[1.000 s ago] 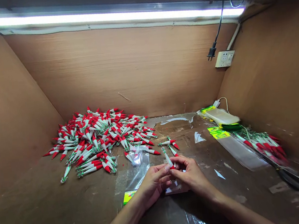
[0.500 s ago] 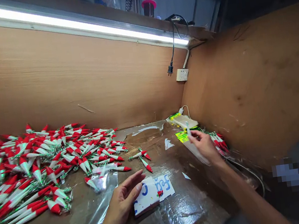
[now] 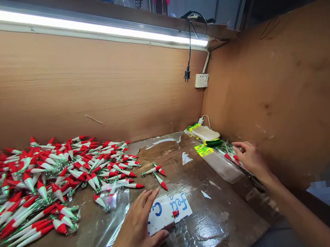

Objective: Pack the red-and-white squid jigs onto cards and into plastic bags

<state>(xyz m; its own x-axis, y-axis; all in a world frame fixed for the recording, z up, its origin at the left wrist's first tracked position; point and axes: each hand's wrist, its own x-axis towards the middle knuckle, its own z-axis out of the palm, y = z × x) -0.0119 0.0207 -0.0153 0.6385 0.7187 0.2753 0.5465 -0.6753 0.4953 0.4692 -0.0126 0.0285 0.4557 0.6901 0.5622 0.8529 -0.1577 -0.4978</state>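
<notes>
My left hand (image 3: pixel 136 230) lies flat and open on the bench, its fingers resting on a white card with blue writing (image 3: pixel 167 212) and the edge of a clear plastic bag (image 3: pixel 105 224) with a yellow header. My right hand (image 3: pixel 251 158) reaches to the right wall, fingers curled over a pile of bagged red-and-white lures (image 3: pixel 233 155); whether it grips one is hidden. A big heap of loose red-and-white lures (image 3: pixel 45 183) fills the left of the bench. Two or three stray lures (image 3: pixel 158 175) lie near the middle.
Brown board walls close in the bench at the back and right. A stack of empty yellow-headed bags (image 3: pixel 204 133) lies in the far right corner, with another clear bag (image 3: pixel 222 164) in front. A wall socket (image 3: pixel 201 80) and dangling plug (image 3: pixel 187 74) hang below the strip light (image 3: pixel 79 27).
The hands separated from a lure held together. My right hand moved right with a lure, then down onto the bagged pile. My left hand settled flat on the white card. The view turned right.
</notes>
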